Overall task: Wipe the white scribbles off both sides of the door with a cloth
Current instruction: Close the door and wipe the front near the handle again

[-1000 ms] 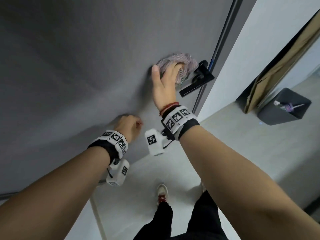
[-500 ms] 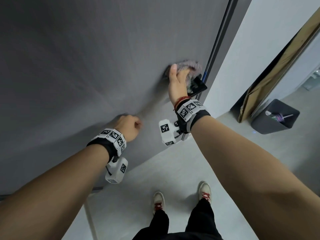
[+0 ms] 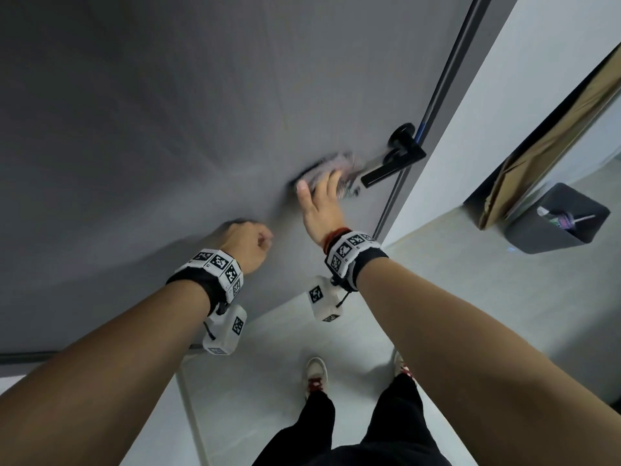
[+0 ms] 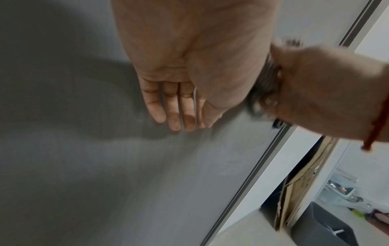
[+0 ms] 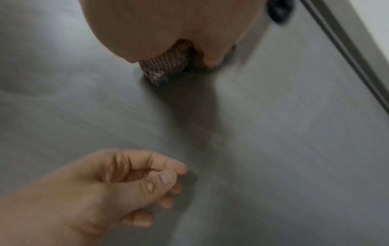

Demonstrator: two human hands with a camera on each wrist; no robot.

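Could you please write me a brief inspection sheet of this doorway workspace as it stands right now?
Surface: grey door, no white scribbles visible on this side.
Job's things: cloth, blurred, pressed to the door beside the black door handle.
Clutter: dark bin holding rubbish; cardboard leaning at the wall.
Hands: right hand presses the cloth flat; left hand curled, holding nothing, against the door.
Cables: nothing seen.
Surroundings: pale floor, white wall.
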